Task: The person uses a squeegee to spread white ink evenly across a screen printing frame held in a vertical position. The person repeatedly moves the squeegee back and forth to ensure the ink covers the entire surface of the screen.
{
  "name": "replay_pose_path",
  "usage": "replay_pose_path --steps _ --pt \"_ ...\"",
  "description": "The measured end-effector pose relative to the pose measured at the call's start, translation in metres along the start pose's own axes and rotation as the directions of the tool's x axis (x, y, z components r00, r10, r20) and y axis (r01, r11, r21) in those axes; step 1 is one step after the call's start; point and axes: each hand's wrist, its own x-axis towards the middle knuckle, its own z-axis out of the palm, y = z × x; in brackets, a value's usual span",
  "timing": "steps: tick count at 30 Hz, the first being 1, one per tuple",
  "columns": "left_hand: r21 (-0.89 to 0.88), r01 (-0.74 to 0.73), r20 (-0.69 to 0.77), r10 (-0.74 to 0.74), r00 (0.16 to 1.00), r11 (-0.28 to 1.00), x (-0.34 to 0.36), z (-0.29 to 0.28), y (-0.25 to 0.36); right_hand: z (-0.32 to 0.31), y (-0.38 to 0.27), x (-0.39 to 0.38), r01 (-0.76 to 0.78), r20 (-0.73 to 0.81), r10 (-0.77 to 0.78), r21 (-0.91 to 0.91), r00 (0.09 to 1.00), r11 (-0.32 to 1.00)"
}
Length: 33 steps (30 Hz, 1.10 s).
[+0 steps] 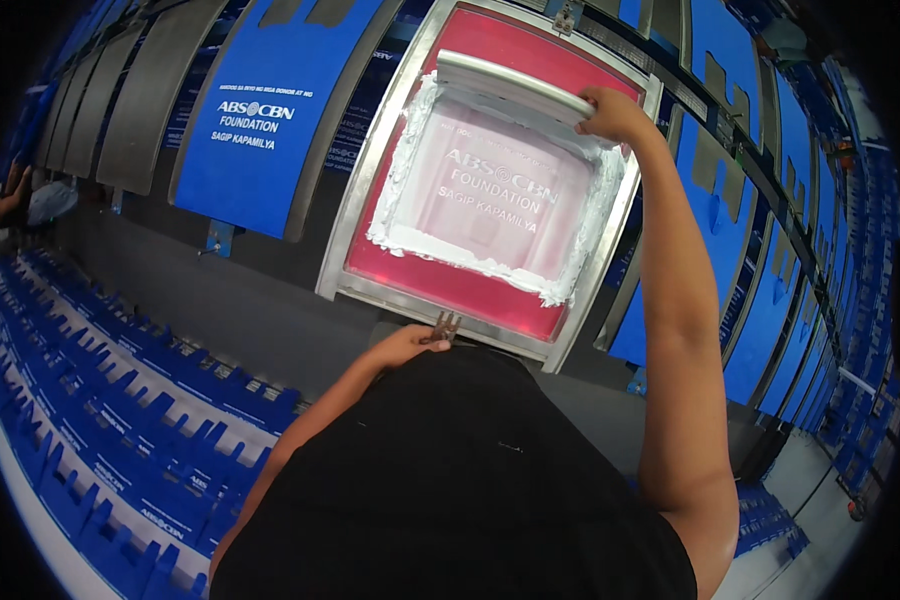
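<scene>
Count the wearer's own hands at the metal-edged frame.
2: the right hand grips the right end of the long bar over the frame; the left hand holds a small brownish fitting at its near edge. Neither is hidden.

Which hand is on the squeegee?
The right hand, gripping the squeegee by its right end; the left hand is at the bracket on the frame.

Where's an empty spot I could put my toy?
The barest patch is the dark grey strip between the blue panel and the rows of blue pieces; I can't tell how low it lies. The red screen is crowded: white paste rings its middle and the right hand holds a squeegee there. The left hand holds the near clip.
</scene>
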Motion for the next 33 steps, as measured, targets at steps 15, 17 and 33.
replay_pose_path --steps 15,17,33 --pt "0.151 -0.041 0.02 0.039 0.999 0.988 -0.033 0.029 0.058 0.076 -0.148 -0.199 -0.129 -0.112 0.128 -0.008 0.986 0.992" --pt "0.183 0.033 -0.012 -0.032 0.999 0.983 -0.023 0.024 0.044 0.115 -0.165 -0.247 -0.048 -0.244 0.045 -0.005 0.969 0.999" --pt "0.765 0.125 -0.605 0.639 0.475 0.632 -0.032 -0.042 0.139 0.127 -0.003 -0.236 -0.101 -0.131 0.298 0.753 0.945 0.651"
